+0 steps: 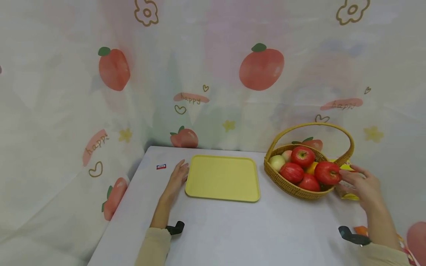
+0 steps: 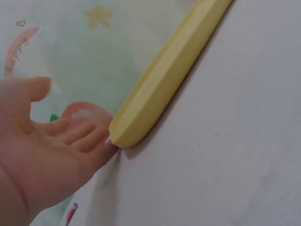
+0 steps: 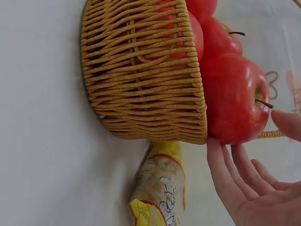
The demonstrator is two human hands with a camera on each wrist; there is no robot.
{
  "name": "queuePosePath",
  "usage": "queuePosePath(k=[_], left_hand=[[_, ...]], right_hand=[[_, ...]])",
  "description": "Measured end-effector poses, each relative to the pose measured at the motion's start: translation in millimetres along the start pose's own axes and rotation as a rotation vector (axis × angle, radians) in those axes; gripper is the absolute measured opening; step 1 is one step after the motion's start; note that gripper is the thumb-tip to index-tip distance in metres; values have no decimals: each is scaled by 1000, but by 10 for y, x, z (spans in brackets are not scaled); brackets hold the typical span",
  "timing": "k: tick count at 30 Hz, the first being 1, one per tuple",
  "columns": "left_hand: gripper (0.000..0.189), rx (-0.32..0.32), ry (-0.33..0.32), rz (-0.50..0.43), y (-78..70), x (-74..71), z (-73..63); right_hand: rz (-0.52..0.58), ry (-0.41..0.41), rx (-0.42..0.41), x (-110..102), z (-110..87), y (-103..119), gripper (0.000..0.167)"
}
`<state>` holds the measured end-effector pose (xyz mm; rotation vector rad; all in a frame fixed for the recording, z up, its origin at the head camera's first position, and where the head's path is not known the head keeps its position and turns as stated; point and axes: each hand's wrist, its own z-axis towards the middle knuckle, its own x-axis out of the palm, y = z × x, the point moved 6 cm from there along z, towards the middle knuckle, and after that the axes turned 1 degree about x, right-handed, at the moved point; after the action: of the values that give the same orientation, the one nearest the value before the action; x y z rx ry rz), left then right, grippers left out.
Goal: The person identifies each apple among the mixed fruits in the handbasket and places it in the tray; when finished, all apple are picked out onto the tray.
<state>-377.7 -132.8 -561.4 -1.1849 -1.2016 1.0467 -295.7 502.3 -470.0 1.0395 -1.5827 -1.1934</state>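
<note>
At the right, a wicker basket (image 1: 293, 190) with a tall arched handle holds several red apples and other fruit. My right hand (image 1: 364, 184) reaches the red apple (image 1: 327, 173) at the basket's right rim. In the right wrist view, the fingers (image 3: 235, 176) extend to the underside of this apple (image 3: 235, 99), while the thumb is spread beside its stem end. A yellow rectangular tray (image 1: 222, 178) lies mid-table. Left of it is my left hand (image 1: 176, 177), its fingers extended and their tips right at the tray's edge (image 2: 120, 136); nothing lies in the palm.
Behind the basket's right side lies a yellow-and-clear food packet (image 3: 162, 188), partly hidden by the right hand in the head view. A small blue-and-red label (image 1: 161, 166) is on the white table (image 1: 213, 229) at left. Printed cloth (image 1: 213, 74) hangs behind the table.
</note>
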Motion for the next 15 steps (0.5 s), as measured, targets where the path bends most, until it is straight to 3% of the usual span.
queuePosePath(k=[3, 7, 11, 15], left_hand=[[64, -10, -7, -66, 28, 1, 2], [65, -12, -24, -114, 61, -21, 2], [66, -15, -40, -117, 141, -55, 37], [65, -12, -47, -121, 179, -61, 46]], right_hand=[[1, -8, 10, -15, -10, 3, 56], [34, -11, -9, 9, -26, 7, 43], [49, -29, -32, 64, -49, -3, 41], [16, -78, -41, 76, -22, -39, 56]])
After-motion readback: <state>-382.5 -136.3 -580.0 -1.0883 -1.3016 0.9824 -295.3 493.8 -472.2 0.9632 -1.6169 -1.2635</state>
